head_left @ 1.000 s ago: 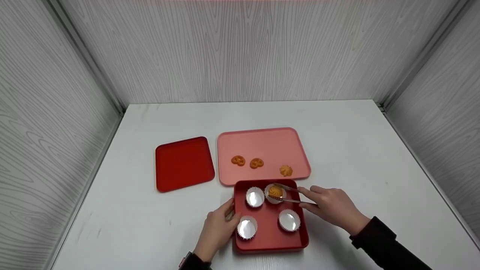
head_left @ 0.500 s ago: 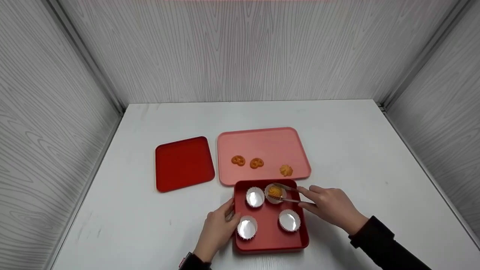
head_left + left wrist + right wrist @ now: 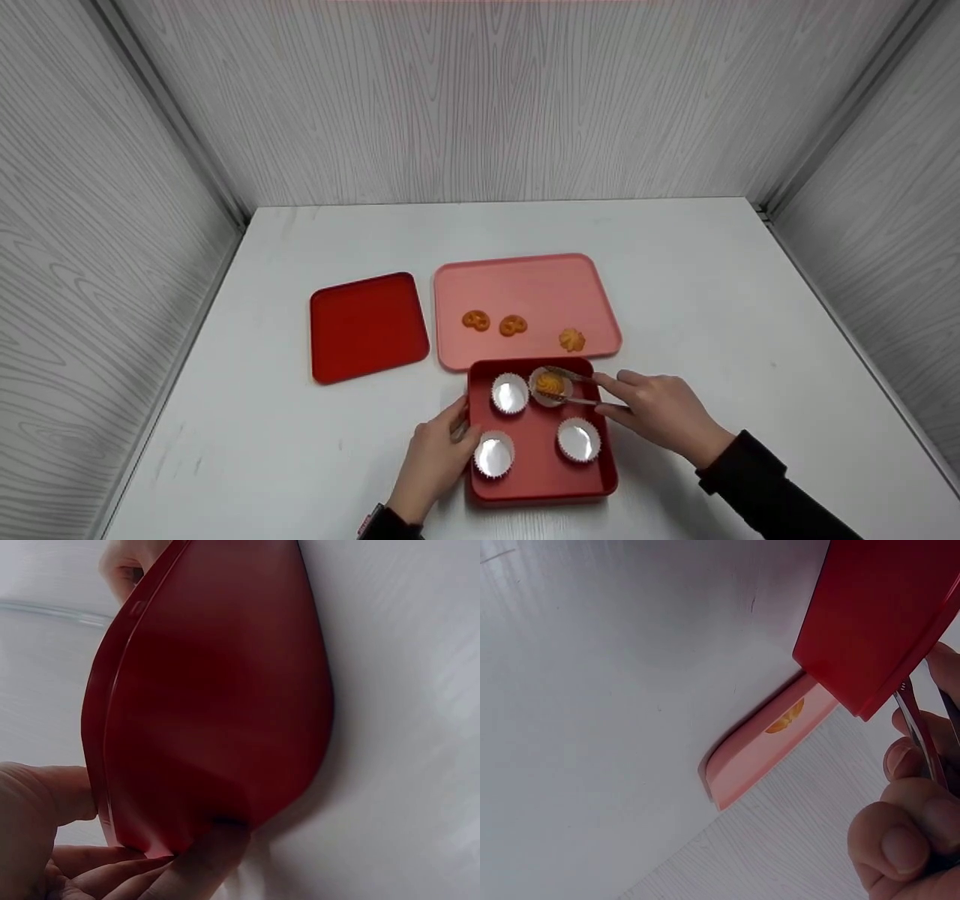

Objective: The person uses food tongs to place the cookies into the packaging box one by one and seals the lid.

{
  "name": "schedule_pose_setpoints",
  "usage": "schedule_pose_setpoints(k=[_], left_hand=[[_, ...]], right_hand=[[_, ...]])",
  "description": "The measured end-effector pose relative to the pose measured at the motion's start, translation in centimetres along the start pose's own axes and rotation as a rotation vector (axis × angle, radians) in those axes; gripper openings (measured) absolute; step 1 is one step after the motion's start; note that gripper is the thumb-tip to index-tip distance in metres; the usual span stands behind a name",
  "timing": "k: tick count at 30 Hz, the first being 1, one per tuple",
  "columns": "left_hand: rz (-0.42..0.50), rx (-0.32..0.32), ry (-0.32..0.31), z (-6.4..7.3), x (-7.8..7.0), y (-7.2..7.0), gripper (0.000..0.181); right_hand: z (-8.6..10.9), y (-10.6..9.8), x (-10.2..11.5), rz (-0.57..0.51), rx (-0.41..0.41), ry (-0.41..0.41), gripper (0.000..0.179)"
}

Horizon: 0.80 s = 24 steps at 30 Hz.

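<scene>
Pinching slim metal tongs [image 3: 580, 400] between thumb and fingers of the right hand [image 3: 660, 409], right of lower centre in the head view. Around a piped swirl cookie [image 3: 549, 383], the two tong tips; impossible to tell whether both touch. Beneath that cookie, a fluted baking cup [image 3: 550, 403] in the upper right part of a deep red box [image 3: 534, 457], at lower centre of the frame.

Gripping the box's left wall with the left hand [image 3: 439, 457], thumb at the rim and fingers along the outside, as in the lower left of the left wrist view.

Also inside the box, with shiny silver bottoms: an upper-left cup [image 3: 510, 394], a lower-left cup [image 3: 494, 454] near the left thumb and a lower-right cup [image 3: 578, 440].

Just above the box, near mid-frame, a pink tray [image 3: 517, 289] with a left pretzel [image 3: 476, 320], a second pretzel [image 3: 513, 325] and, at its lower right, a flower-shaped cookie [image 3: 572, 340]. Left of centre, slightly askew, a shallow red tray [image 3: 370, 328]. Under everything, a white tabletop [image 3: 750, 300]; across the upper frame, a grey wood-grain panel [image 3: 480, 97].
</scene>
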State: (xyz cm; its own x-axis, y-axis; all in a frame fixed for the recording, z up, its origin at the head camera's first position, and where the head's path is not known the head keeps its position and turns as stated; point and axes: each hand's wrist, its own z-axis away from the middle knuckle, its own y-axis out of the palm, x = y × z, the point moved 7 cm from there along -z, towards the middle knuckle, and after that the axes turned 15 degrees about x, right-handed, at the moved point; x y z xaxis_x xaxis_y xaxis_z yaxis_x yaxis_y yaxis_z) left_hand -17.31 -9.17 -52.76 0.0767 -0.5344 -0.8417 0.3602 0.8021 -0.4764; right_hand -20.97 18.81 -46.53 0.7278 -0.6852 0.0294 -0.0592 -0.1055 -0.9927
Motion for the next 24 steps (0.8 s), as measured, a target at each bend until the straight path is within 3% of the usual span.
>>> schedule_pose_setpoints(k=[8,24], left_hand=[[0.020,-0.003,0.002,-0.03,0.00,-0.02,0.054],[0.010,-0.014,0.020,0.01,-0.01,-0.05,0.054]], right_hand=[[0.02,-0.02,0.11,0.016,-0.022,-0.006,0.042],[-0.13,0.06,-0.06,0.006,0.026,0.028,0.042]])
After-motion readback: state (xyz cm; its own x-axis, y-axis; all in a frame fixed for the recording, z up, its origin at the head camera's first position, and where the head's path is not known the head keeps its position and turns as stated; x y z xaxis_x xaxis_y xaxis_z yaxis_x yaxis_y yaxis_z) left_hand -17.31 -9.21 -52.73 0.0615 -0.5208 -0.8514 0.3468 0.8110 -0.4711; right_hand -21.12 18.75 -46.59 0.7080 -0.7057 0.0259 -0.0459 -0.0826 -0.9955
